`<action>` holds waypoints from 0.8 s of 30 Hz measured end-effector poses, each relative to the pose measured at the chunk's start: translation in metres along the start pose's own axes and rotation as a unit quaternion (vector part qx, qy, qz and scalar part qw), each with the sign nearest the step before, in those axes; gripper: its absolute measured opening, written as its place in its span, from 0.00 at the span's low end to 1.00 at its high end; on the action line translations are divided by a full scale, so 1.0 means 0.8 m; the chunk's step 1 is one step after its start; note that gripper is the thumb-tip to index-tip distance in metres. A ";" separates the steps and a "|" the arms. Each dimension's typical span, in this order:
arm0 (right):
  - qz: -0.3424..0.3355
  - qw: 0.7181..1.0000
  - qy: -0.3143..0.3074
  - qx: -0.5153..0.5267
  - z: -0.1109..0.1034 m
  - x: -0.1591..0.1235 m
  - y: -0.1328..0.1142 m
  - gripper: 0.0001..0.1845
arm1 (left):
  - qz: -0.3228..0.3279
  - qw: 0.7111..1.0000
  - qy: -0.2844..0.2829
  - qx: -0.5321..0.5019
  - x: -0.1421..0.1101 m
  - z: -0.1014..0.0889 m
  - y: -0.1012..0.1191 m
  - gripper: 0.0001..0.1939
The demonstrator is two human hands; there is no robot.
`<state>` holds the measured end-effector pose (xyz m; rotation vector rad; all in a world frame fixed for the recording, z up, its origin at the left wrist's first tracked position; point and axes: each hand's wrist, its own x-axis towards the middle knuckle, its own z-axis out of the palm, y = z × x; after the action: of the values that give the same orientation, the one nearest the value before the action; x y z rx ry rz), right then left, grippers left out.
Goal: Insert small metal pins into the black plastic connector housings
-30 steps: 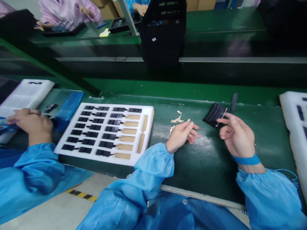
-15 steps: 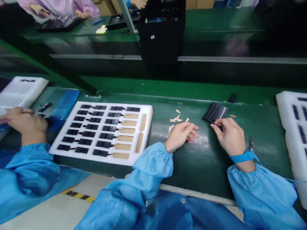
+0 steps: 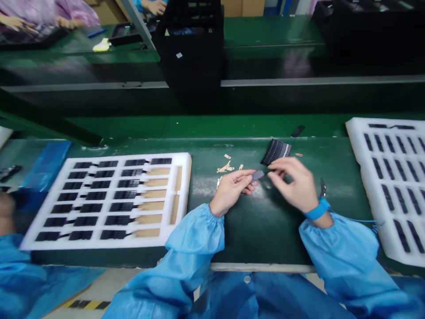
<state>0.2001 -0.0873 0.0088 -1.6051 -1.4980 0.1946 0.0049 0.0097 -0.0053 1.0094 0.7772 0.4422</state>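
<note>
Between the thumb and fingers of my left hand (image 3: pixel 230 188) is a small flat dark grey piece (image 3: pixel 257 175). Just right of it hovers my right hand (image 3: pixel 294 182), thumb and fingers curved with a gap between them, nothing visible in it. A blue band circles that wrist. Behind my right fingers lies a black ribbed block of thin strips (image 3: pixel 276 151), partly hidden by the hand. Several small beige flat tabs (image 3: pixel 225 167) are scattered on the green table beyond my left hand.
To my left lies a white foam tray (image 3: pixel 177 199) with rows of black parts. Another white foam tray (image 3: pixel 365 173) stands at the right. A dark piece (image 3: pixel 298 130) lies near the back ledge. At the far left is a co-worker's blue sleeve (image 3: pixel 16 266).
The view has turned to the right. The grey piece now shows in my left hand, which had been loosely open. My right fingers have come away from the black block and spread.
</note>
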 end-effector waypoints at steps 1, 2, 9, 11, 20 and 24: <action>0.062 0.998 0.028 -0.001 -0.013 0.004 0.007 0.06 | 0.007 1.000 0.002 -0.001 0.001 0.000 -0.001 0.25; 0.131 0.991 0.036 -0.007 -0.028 0.006 0.015 0.08 | 0.012 1.000 0.002 -0.003 0.001 0.000 -0.003 0.24; 0.206 0.947 -0.183 -0.165 -0.094 0.003 0.066 0.10 | 0.013 0.999 -0.010 -0.036 0.002 0.006 0.000 0.17; 0.181 0.944 -0.206 -0.182 -0.090 -0.001 0.069 0.11 | 0.013 0.999 -0.009 -0.039 0.002 0.006 0.001 0.18; 0.165 0.950 -0.235 -0.122 -0.070 0.007 0.044 0.06 | 0.023 0.999 -0.019 -0.014 0.000 0.005 0.001 0.21; 0.252 0.927 -0.243 0.135 -0.037 0.005 0.013 0.17 | 0.019 1.000 -0.011 0.023 -0.001 0.008 0.001 0.10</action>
<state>0.2283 -0.0970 0.0207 -1.7584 -1.2947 1.1102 0.0092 0.0055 -0.0022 1.0717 0.7534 0.4462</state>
